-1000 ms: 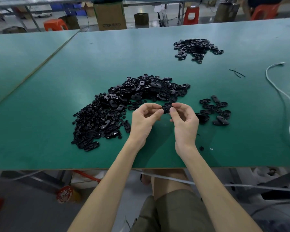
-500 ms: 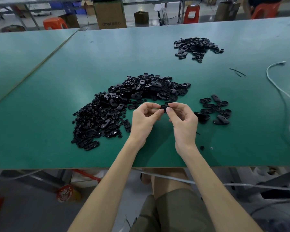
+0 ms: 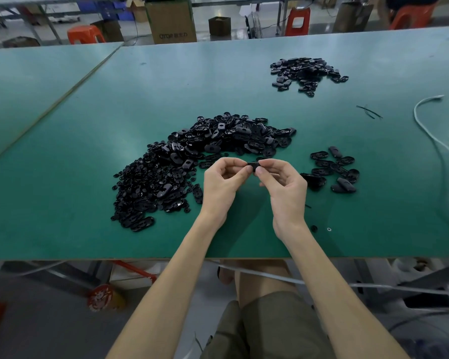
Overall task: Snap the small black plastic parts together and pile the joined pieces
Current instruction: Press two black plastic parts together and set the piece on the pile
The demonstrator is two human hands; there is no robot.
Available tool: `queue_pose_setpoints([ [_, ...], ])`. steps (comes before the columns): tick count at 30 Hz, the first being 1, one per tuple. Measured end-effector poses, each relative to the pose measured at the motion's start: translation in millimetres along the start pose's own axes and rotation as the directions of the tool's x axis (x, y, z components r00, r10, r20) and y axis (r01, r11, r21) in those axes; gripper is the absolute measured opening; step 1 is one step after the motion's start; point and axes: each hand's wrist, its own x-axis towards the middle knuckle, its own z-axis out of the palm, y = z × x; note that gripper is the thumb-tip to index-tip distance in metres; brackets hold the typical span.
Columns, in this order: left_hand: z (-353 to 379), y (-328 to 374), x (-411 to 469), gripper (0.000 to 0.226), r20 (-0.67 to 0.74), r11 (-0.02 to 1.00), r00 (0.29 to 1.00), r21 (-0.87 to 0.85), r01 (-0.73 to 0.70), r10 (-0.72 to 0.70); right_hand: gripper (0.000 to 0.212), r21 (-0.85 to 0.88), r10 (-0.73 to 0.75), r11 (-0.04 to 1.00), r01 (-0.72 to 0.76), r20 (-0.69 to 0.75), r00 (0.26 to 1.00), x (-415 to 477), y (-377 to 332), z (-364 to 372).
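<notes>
Small black plastic part [image 3: 254, 165] held above the tabletop [image 3: 88, 125], just in front of the big loose heap [image 3: 205, 156]. The left hand [image 3: 222, 185] and right hand [image 3: 285, 187] both pinch it at the fingertips, mid-snap by the look of it. Right of the heap sits a modest joined pile [image 3: 335, 169], and beyond the heap another cluster [image 3: 306, 72]. With the heap this huge, I'd call it early days.

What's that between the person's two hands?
A small black plastic part, pinched by the left hand and right hand above the green table, in the head view.
</notes>
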Motion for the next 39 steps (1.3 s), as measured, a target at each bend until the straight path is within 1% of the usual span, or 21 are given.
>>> queue_pose_setpoints([
  [2, -0.7, 0.4, -0.2, 0.027, -0.02, 1.0, 1.0, -0.014, 0.015, -0.015, 0.016, 0.007, -0.003, 1.0, 0.003, -0.002, 1.0, 0.2, -0.1, -0.1],
  [4, -1.3, 1.1, 0.1, 0.032, -0.011, 0.999, 0.999, -0.031, 0.031, -0.031, 0.016, 0.014, -0.005, 1.0, 0.005, 0.001, 1.0, 0.1, 0.1, -0.1],
  [7, -1.8, 1.7, -0.3, 0.025, 0.046, 0.999, 0.999, -0.037, 0.004, -0.002, 0.016, 0.019, -0.01, 1.0, 0.01, 0.007, 1.0, 0.3, 0.8, -0.3],
  [9, -2.3, 2.5, -1.0, 0.021, 0.06, 0.998, 0.998, -0.058, -0.006, 0.01, 0.015, 0.024, -0.009, 1.0, 0.009, 0.011, 1.0, 0.2, 1.3, -0.4],
  [14, -3.2, 4.4, -2.0, 0.021, 0.071, 0.993, 0.997, -0.117, -0.006, 0.014, 0.014, 0.023, 0.017, 1.0, -0.018, 0.032, 0.999, -0.1, 3.4, -1.2],
  [16, -3.2, 3.9, -2.0, 0.023, 0.064, 0.989, 0.998, -0.146, 0.008, 0.002, 0.013, 0.018, 0.023, 1.0, -0.024, 0.035, 0.999, -0.8, 4.0, -1.6],
  [19, -3.3, 3.2, -0.5, 0.026, 0.043, 0.978, 0.998, -0.197, 0.062, -0.055, 0.012, -0.026, 0.032, 0.999, -0.031, 0.033, 0.999, -1.5, 4.5, -2.2],
  [22, -2.7, 2.9, 0.4, 0.018, 0.062, 0.972, 0.995, -0.218, 0.085, -0.073, 0.017, -0.104, 0.031, 0.994, -0.024, 0.067, 0.997, -2.6, 3.8, -1.3],
  [25, -1.2, 3.0, -0.3, 0.011, 0.09, 0.979, 0.994, -0.193, 0.072, -0.056, 0.017, -0.133, 0.027, 0.991, -0.014, 0.098, 0.995, -3.4, 2.4, -0.5],
  [28, -1.2, 2.8, -0.4, 0.011, 0.09, 0.98, 0.995, -0.192, 0.062, -0.045, 0.015, -0.108, 0.026, 0.994, -0.016, 0.092, 0.995, -3.7, 2.2, -0.2],
  [30, -1.7, 2.4, -0.5, 0.011, 0.074, 0.981, 0.996, -0.188, 0.057, -0.044, 0.015, -0.084, 0.04, 0.996, -0.034, 0.072, 0.997, -3.2, 2.5, 0.3],
  [34, -2.9, 0.0, -0.1, 0.013, 0.051, 0.989, 0.998, -0.14, 0.04, -0.033, 0.01, -0.047, 0.04, 0.998, -0.04, -0.006, 0.999, -1.7, 2.5, 0.6],
  [39, -1.0, -0.5, -1.3, 0.017, 0.111, 0.995, 0.994, -0.098, 0.018, -0.007, 0.011, -0.045, 0.022, 0.999, -0.023, -0.032, 0.999, -1.3, 3.6, -0.2],
])
